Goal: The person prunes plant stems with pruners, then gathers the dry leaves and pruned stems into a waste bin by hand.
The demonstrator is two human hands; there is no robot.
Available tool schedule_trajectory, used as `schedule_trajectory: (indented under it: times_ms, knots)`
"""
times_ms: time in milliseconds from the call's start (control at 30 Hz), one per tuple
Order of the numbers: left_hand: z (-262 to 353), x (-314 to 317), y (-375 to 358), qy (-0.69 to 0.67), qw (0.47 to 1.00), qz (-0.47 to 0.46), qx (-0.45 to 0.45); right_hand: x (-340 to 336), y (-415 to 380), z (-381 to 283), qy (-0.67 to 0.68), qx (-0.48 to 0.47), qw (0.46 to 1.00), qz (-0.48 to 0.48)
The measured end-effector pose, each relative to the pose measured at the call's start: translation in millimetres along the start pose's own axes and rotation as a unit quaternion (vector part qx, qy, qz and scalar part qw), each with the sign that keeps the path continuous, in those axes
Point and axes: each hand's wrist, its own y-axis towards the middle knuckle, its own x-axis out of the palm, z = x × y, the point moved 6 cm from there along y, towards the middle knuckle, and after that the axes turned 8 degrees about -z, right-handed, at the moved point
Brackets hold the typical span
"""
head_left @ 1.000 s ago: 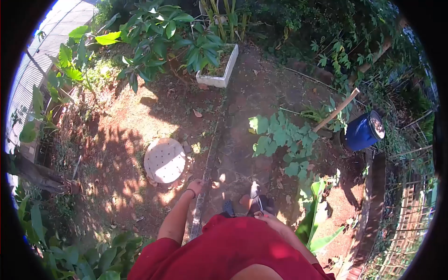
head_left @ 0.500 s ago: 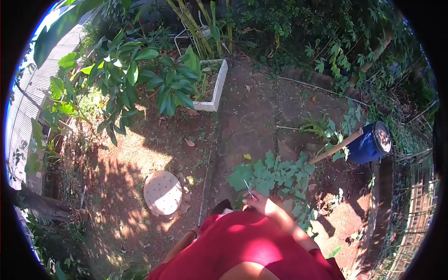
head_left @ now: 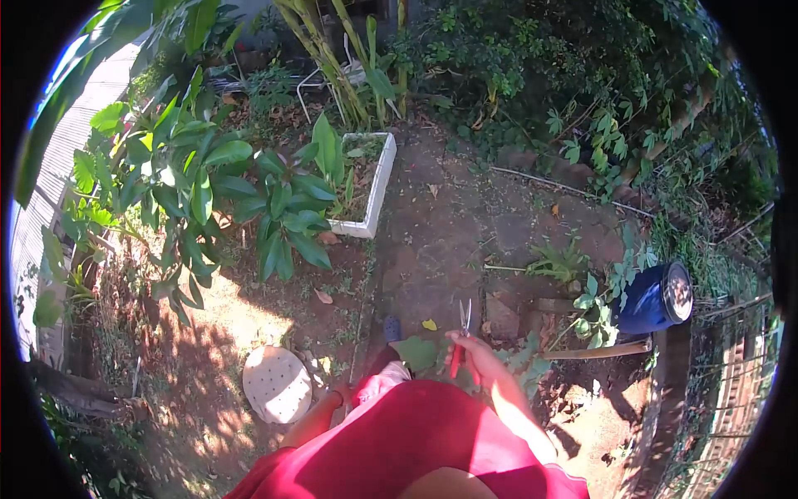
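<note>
My right hand (head_left: 475,359) is closed round the red handles of a pair of scissors (head_left: 465,318). The slim metal blades point forward and stand slightly apart, over the dark path. Broad pale-green leaves (head_left: 416,353) lie low by my foot, and more of the leafy plant (head_left: 522,359) shows beside my right forearm. My left hand (head_left: 343,389) hangs low by my left leg, a dark band at its wrist; its fingers are hidden or too small to make out.
A round, pale slab with holes (head_left: 277,384) lies on the soil at left. Ahead is a white rectangular planter (head_left: 381,185). At right stand a blue barrel (head_left: 657,297) and a wooden stick (head_left: 600,352). My blue shoe (head_left: 392,328) is on the path.
My right hand has moved forward, and the scissors now point straight ahead with blades apart. My shoe has come into view. The wooden stick appears more level. The whole view has shifted.
</note>
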Motion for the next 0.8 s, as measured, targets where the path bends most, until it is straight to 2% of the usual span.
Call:
schedule_trajectory:
  times_ms: [67, 133, 200, 267, 333, 400, 433, 467, 500, 533, 600, 667, 733, 767, 800]
  knots:
    - [-38, -35, 23, -0.14, 0.977, -0.041, -0.154, -10, 20, -7, 0.055, -0.009, 0.998, 0.014]
    - [-52, -88, 57, -0.129, 0.983, -0.062, -0.113, -25, 45, -22, 0.231, -0.044, 0.971, 0.046]
    - [-62, -146, 81, -0.065, 0.985, -0.125, -0.097, -34, 62, -47, 0.271, -0.076, 0.958, 0.056]
    - [-39, -235, 93, 0.021, 0.975, -0.211, -0.066, -33, 74, -78, 0.321, -0.108, 0.937, 0.081]
    - [-76, -276, 163, 0.212, 0.975, -0.049, 0.051, -35, 97, -114, 0.327, -0.126, 0.933, 0.078]
    - [-102, -324, 203, 0.255, 0.931, 0.125, 0.229, -51, 121, -135, 0.339, -0.147, 0.924, 0.097]
    - [-101, -335, 227, 0.256, 0.932, 0.111, 0.232, -54, 133, -148, 0.347, -0.152, 0.918, 0.114]
    - [-113, -362, 250, 0.114, 0.984, 0.05, 0.127, -53, 143, -162, 0.358, -0.15, 0.914, 0.119]
    - [-112, -392, 260, -0.049, 0.998, 0.03, 0.036, -50, 151, -181, 0.34, -0.155, 0.922, 0.096]
    - [-105, -417, 271, -0.148, 0.989, 0.029, -0.004, -54, 155, -200, 0.324, -0.171, 0.927, 0.082]
    - [-88, -446, 306, -0.214, 0.977, 0.01, 0.006, -75, 173, -224, 0.345, -0.195, 0.913, 0.095]
    - [-73, -459, 347, -0.22, 0.974, -0.027, 0.039, -102, 199, -243, 0.351, -0.171, 0.918, 0.065]
    - [-45, -480, 375, -0.158, 0.985, -0.011, 0.064, -137, 222, -260, 0.362, -0.178, 0.911, 0.083]
    - [-19, -495, 371, 0.031, 0.995, -0.035, 0.094, -152, 234, -269, 0.361, -0.169, 0.913, 0.08]
    - [10, -511, 363, 0.214, 0.967, -0.037, 0.131, -167, 244, -280, 0.375, -0.176, 0.907, 0.082]
